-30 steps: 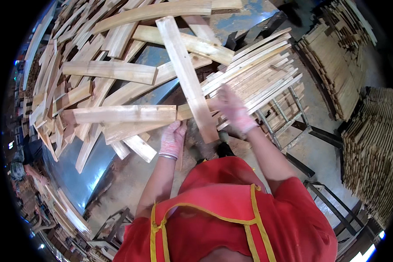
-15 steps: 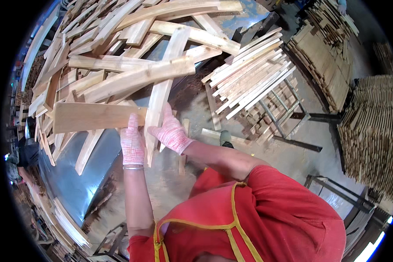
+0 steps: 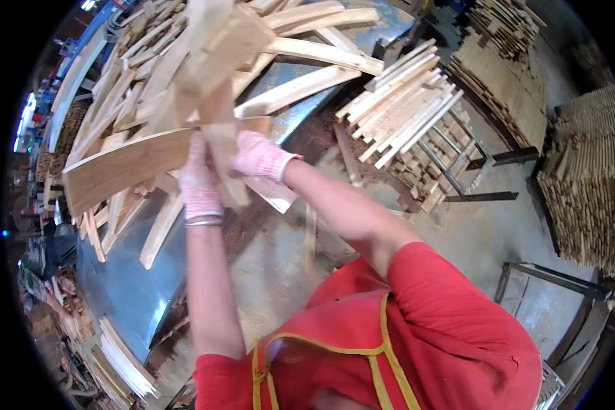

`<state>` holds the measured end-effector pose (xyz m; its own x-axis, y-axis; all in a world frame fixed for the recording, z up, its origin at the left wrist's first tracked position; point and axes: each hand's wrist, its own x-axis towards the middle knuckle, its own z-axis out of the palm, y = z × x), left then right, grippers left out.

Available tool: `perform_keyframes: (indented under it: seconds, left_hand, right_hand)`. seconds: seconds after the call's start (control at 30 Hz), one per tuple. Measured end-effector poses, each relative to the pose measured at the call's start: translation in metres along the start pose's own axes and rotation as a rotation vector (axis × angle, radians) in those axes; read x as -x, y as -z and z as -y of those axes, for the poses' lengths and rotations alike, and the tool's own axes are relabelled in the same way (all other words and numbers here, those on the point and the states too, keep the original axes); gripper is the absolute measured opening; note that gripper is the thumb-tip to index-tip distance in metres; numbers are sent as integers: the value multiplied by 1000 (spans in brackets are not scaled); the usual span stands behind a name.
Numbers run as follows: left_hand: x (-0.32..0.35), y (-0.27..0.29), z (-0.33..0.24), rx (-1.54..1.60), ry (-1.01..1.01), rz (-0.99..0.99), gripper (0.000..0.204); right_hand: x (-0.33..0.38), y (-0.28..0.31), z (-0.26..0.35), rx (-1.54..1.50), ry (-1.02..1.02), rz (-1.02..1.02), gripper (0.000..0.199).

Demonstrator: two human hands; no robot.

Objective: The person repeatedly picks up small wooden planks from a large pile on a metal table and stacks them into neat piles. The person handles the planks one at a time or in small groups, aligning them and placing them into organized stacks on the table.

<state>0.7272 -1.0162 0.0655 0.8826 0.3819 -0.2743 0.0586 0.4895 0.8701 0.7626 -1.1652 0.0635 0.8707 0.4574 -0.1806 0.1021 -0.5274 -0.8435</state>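
In the head view we are looking down over a red apron with yellow trim (image 3: 383, 348) at the lower centre of the frame, with both forearms rising toward the upper left. Our left hand in a pink knit glove (image 3: 199, 179) is closing its fingers around a pale, narrow wooden board (image 3: 215, 89), blurred with motion. Our right hand in a matching pink glove (image 3: 261, 156) is clamping the same board just to the right, fingers wrapped over its edge. The two hands are sitting side by side, almost touching. The board's long axis is running from the hands up toward the top of the frame, its far end well above the fingers. Behind it a wide flat plank (image 3: 126, 167) is lying crosswise at left, on a loose heap of pale boards (image 3: 301, 41). A neat stack of sticks on a metal rack (image 3: 406, 113) is standing at the upper right.
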Motion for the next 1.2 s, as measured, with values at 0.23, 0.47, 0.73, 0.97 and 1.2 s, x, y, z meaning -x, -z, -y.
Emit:
perform_keyframes:
  seconds: [0.23,0.47,0.73,0.97,1.2]
  left_hand:
    - [30,-3,37,-79,-133,18,37]
    - [-110,26,9,-76,106,-96,38]
    - [-211,18,-14,-232,144,-324,28]
    - [-213,21,-17,-203,168,-291,29]
    - [-187,79,-33,-184,41,-311,28]
  right_hand:
    - [13,50,15,-93,-147,409,68]
    - [32,30,-125,-601,-120,-240,56]
    - [106,39,-386,-1178,-1087,-685,50]
    - [121,16,-418,-622,-692,-556,20]
    - [202,-2,-319,-191,-133,-450,27]
